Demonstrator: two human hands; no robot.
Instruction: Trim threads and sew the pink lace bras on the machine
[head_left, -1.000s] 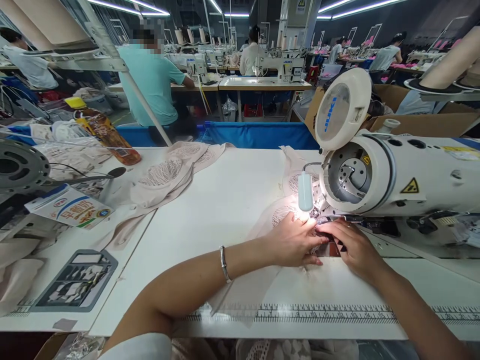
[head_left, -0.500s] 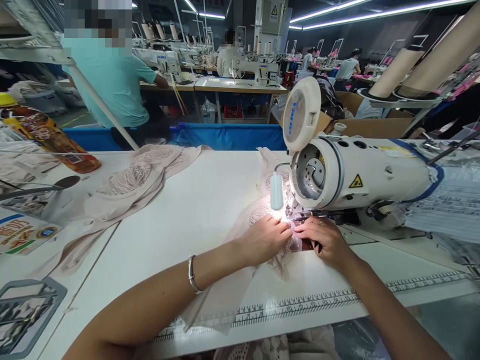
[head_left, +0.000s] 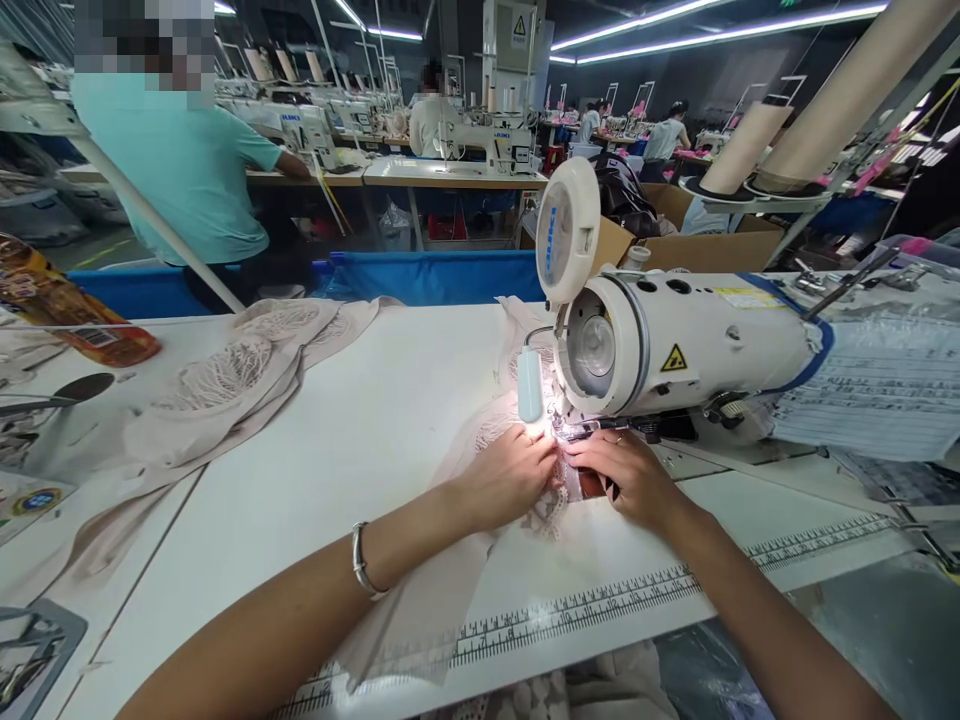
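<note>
Beige lace fabric lies flat on the white tabletop under the sewing machine needle, lit by its small lamp. I have two hands on it: my left hand and right hand press it down, fingertips nearly touching. I judge this the feeding step; next calls for steady guiding. One more fabric pile lies far left.
</note>
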